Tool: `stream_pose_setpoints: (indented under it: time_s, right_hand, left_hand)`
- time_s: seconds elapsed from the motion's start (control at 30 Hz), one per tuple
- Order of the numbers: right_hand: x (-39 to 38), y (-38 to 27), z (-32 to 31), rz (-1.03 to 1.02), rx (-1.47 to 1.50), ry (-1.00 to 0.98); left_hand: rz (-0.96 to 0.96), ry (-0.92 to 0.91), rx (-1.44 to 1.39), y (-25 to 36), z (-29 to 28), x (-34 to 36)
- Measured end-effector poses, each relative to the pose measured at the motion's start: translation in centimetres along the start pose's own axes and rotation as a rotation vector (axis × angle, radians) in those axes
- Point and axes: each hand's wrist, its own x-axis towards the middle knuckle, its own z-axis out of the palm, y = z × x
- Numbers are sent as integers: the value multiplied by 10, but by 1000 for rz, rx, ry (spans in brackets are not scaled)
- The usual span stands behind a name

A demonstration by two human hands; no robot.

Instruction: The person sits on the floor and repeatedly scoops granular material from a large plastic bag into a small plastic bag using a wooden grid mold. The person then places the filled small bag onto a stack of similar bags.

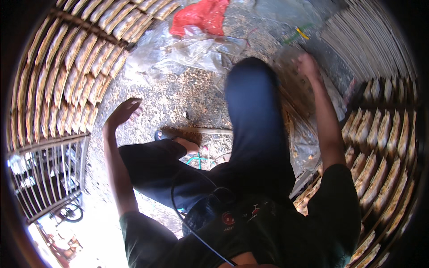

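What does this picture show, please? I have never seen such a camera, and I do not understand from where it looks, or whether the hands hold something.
There is no machine here: a person works with bare hands. A wide fisheye camera on the head looks down, so straight edges bend. The dark trousers are the wearer's own. The left hand is loosely open, with nothing visible in it. The right hand is blurred; I cannot tell whether it holds anything. On the crumb-strewn ground lie clear plastic and a red sheet. Racks of pale pieces stand on both sides.
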Motion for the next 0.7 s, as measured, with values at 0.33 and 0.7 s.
stream_pose_setpoints:
  time_s: [0.33, 0.7]
  right_hand:
    - [116, -368, -23, -619, -136, -447]
    - [61, -398, 104, -884, -560, -1333]
  left_hand:
    - [-182, -341, 270, 34, 3, 25]
    - [-180, -341, 381, 46, -6, 33]
